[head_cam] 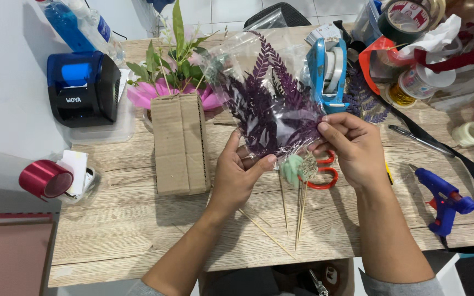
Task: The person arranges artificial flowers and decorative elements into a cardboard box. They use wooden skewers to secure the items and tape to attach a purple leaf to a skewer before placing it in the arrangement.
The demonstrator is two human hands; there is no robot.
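Both of my hands hold a clear plastic bag of dark purple fern leaves [270, 101] above a wooden table [138, 230]. My left hand [237, 175] pinches the bag's lower edge from below. My right hand [352, 145] grips the bag's lower right corner. Under the bag lie several thin wooden skewers [297, 214], a pale green floral piece [292, 169] and red-handled scissors [325, 178].
A cardboard box [180, 143] holds pink and green artificial flowers [165, 77]. Also here: a blue tape dispenser [327, 74], a blue glue gun [445, 200], a black and blue label printer [83, 87], a red ribbon roll [45, 178], tape rolls [470, 133] and clutter at the right.
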